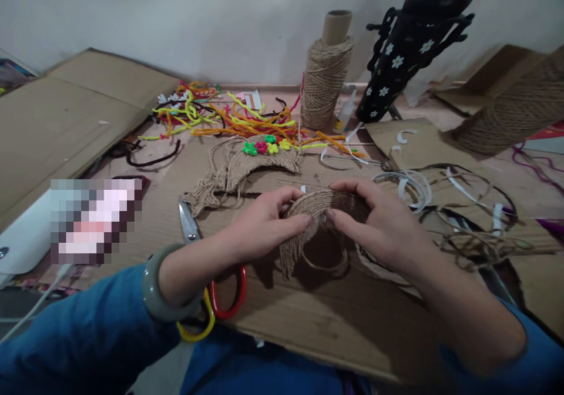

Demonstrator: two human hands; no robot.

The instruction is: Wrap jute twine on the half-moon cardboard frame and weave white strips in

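The curved twine piece (311, 203) is held up over the cardboard sheet (291, 318), toward the near edge of the counter (502, 177) and about midway along it. Both hands are pinching it: the left hand (268, 218) has its thumb on the near face and fingers behind, and the right hand (379, 218) grips the other end in the same way, thumbs almost meeting. A pale patch shows between the thumbs; it may be glue or tape, but the view is too dim to say.

To do this well, I would press evenly with both thumbs, working outward from the middle so the cords lie flat and side by side. A light bend suits the curve; pulling the ends apart would likely open gaps. The loose twine loop (337, 270) hanging below is best left free of the pinch. The scissors (190, 230) lie under the left forearm, handles at the counter's near edge, so that elbow should stay high.
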